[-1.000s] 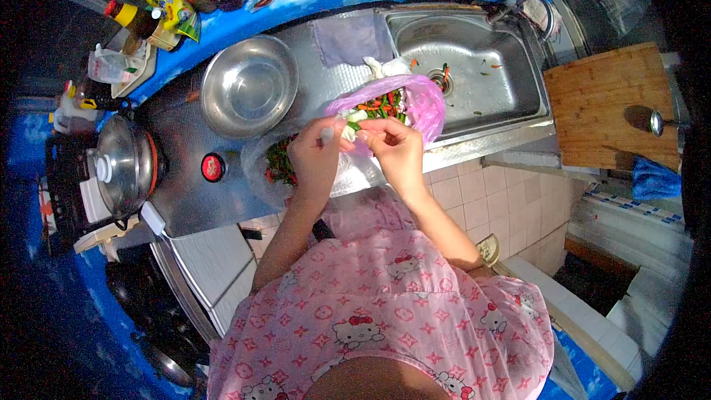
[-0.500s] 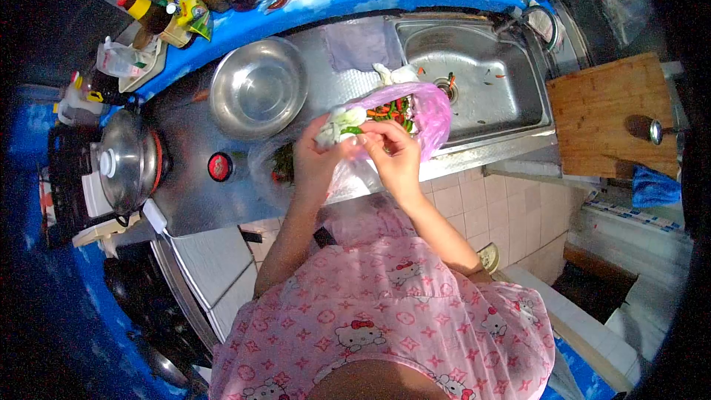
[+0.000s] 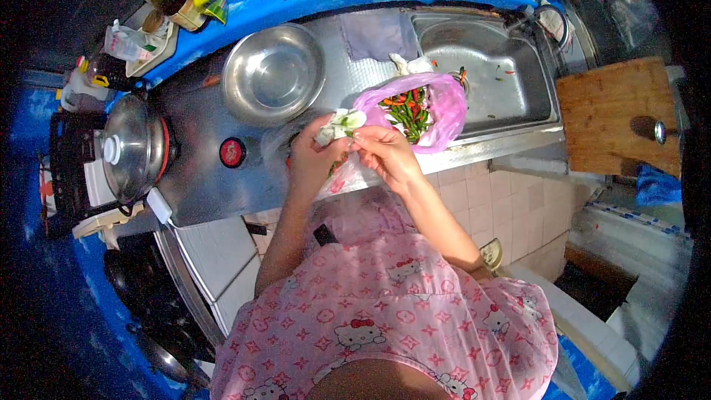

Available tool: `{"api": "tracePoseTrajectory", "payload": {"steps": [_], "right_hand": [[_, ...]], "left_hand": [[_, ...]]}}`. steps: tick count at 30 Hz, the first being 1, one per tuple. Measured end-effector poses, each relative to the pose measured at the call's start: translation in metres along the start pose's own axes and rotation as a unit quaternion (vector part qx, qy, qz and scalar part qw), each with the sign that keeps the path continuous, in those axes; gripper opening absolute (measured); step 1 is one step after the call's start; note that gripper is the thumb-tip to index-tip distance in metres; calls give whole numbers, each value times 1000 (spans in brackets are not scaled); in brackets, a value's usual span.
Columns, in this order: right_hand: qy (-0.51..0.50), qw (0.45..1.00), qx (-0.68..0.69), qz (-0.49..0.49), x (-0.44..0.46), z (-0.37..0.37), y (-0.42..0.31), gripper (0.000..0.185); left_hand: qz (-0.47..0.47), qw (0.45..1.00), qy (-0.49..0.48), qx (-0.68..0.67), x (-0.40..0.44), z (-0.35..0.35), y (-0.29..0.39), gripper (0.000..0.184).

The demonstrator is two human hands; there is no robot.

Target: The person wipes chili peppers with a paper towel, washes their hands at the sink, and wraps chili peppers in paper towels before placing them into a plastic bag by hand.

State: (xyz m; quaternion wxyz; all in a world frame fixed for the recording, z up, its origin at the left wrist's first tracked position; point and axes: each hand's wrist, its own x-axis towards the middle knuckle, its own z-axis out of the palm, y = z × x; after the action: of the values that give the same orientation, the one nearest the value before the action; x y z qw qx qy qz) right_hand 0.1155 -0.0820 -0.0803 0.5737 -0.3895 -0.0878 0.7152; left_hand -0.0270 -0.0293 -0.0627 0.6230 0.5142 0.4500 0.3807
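My left hand (image 3: 315, 150) is closed on a crumpled white and pale green wad (image 3: 341, 124), which looks like cloth or paper. My right hand (image 3: 386, 155) meets it with thumb and forefinger pinched; whatever sits between those fingertips is too small to make out. Just beyond the right hand, a pink plastic bag (image 3: 446, 107) lies open on the counter by the sink. Red and green chilies (image 3: 407, 113) fill it. Below and behind my left hand is a clear plastic bag (image 3: 342, 181) with some red and green pieces, partly hidden by the wrist.
A wide steel basin (image 3: 241, 78) stands at the back left, near a round red-topped jar (image 3: 232, 152). To the right is the steel sink (image 3: 511, 111) with chili scraps. A lidded pan (image 3: 133, 155) sits far left, a wooden cutting board (image 3: 611, 115) far right.
A green chili piece visible at my fingertips earlier no longer shows there. My right hand has drawn away from the pink bag's opening, uncovering more chilies. The view has shifted slightly.
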Motion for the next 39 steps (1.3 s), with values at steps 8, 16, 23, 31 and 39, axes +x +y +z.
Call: {"api": "tracePoseTrajectory", "payload": {"steps": [8, 16, 23, 31, 39], "right_hand": [[-8, 995, 87, 37, -7, 19, 17, 13], [105, 938, -194, -268, -27, 59, 16, 13], [133, 807, -425, -388, -30, 68, 25, 9], [46, 975, -157, -152, -38, 74, 8, 14], [-24, 997, 52, -53, -39, 66, -8, 19]], "left_hand": [[-69, 995, 76, -6, 5, -38, -11, 25], [-27, 995, -86, -44, -20, -35, 27, 23], [-4, 998, -68, -13, -21, -34, 33, 22], [13, 999, -20, 32, -23, -38, 44, 17], [-39, 978, -65, -196, -20, -28, 44, 18]]}}
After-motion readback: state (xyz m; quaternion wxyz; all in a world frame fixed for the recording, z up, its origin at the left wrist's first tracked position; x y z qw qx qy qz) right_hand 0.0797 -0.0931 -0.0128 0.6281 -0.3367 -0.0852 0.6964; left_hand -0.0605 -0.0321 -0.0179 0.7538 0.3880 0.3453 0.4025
